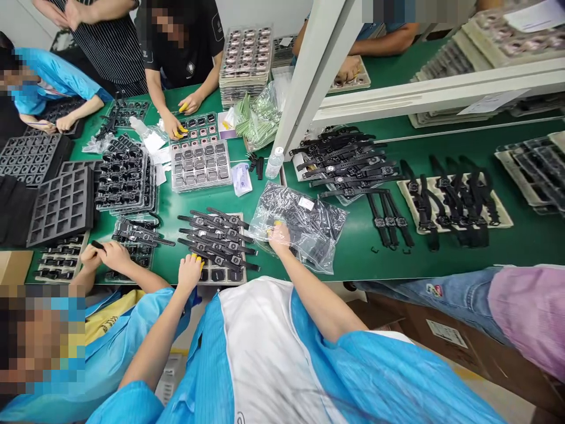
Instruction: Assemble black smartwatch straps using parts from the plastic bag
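My left hand (190, 271), its fingers curled and yellow covers on some fingertips, rests at the lower left edge of a pale tray (242, 275) that bears rows of black watches with straps (216, 235). What it grips, if anything, is hidden. My right hand (279, 237) lies at the left part of a clear plastic bag (324, 259), with its fingers pressed together on the film and a yellow cover on a fingertip. Black packed items (324, 221) show in and under the plastic, and a white label is on top.
A small clear bottle (275, 164) stands behind the bag. Piled watches (348, 159) and a strap-filled tray (503, 217) lie to the right. A white post (309, 76) rises behind. At left, a co-worker's hands (106, 256) are close to mine; stacked trays (200, 182) sit beyond.
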A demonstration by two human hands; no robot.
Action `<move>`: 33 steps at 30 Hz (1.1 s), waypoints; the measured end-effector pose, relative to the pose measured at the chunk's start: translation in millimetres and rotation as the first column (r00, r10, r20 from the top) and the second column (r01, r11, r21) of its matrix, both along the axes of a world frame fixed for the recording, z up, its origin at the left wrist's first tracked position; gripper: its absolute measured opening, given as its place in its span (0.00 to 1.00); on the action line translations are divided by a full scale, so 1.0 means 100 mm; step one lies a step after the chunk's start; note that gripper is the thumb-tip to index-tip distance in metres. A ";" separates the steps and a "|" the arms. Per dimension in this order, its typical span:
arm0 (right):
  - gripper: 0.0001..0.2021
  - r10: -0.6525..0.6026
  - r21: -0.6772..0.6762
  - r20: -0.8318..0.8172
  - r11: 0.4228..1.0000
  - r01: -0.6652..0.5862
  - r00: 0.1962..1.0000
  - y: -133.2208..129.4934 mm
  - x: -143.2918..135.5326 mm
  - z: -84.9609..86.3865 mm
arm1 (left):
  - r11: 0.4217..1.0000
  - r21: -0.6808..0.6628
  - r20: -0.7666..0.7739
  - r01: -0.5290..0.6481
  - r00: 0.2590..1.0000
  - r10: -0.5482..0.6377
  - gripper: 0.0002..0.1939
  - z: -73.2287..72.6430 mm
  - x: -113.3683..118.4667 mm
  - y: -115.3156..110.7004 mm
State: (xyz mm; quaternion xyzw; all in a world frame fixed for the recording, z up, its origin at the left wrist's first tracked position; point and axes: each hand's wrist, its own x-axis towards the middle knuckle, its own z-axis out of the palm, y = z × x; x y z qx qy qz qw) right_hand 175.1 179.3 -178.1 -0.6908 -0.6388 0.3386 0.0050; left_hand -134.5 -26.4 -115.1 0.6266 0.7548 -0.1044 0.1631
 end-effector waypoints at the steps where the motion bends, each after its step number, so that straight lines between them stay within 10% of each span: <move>1: 0.21 -0.006 -0.010 -0.021 1.000 0.006 1.000 0.00 0.03 0.02 | 1.000 0.003 0.014 -0.029 0.999 0.029 0.09 0.02 -0.01 -0.02; 7: 0.13 0.025 -0.205 -0.236 0.976 -0.075 0.971 -0.38 0.38 0.35 | 0.953 0.009 0.192 -0.302 0.936 0.295 0.11 0.17 0.09 -0.20; 11: 0.10 0.015 -0.329 -0.500 0.921 -0.207 0.866 -0.94 0.41 0.84 | 0.873 -0.001 0.765 -0.488 0.562 0.315 0.14 0.39 0.60 -0.17; 14: 0.19 -0.213 -0.387 -0.824 0.888 -0.248 0.525 -1.28 0.26 1.30 | 0.925 -0.004 0.919 -0.379 0.363 0.153 0.17 0.64 1.03 0.02; 17: 0.21 -0.295 -0.398 -0.896 0.864 -0.308 0.331 -1.38 0.09 1.65 | 0.962 0.163 0.931 -0.220 0.357 -0.077 0.20 0.88 1.27 0.26; 21: 0.21 -0.355 -0.436 -0.896 0.820 -0.371 0.269 -1.30 0.04 1.82 | 0.942 0.331 0.871 -0.052 0.401 -0.284 0.27 1.05 1.26 0.44; 33: 0.21 -0.644 -0.627 -0.758 0.673 -0.393 0.105 -1.30 -0.01 1.84 | 0.905 0.421 0.795 -0.053 0.502 -0.341 0.31 1.03 1.28 0.32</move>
